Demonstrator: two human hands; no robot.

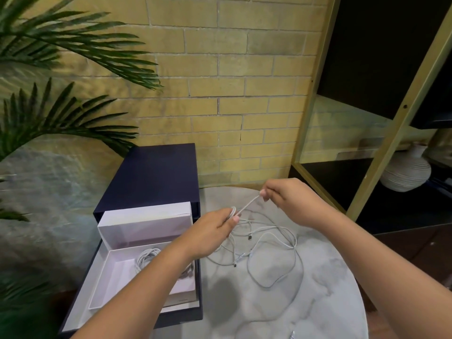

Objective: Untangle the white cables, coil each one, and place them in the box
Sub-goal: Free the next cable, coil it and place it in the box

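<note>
A tangle of white cables [271, 248] lies on the round marble table [305, 302], its loops spreading out below my hands. My left hand [215, 231] pinches a small coil of one white cable above the tangle. My right hand [286, 199] pinches the same cable farther along, so a short stretch runs taut between the two hands. The open box [107, 272] sits at the table's left, navy outside and white inside. One coiled white cable [146, 259] lies inside it, partly hidden by my left forearm.
The box's navy lid [156, 177] stands behind the tray, with a white inner flap [144, 223] upright. Palm fronds [61, 69] hang at the left. A brick wall is behind. A gold-framed shelf [381, 143] with a ribbed white vase [406, 172] stands at the right.
</note>
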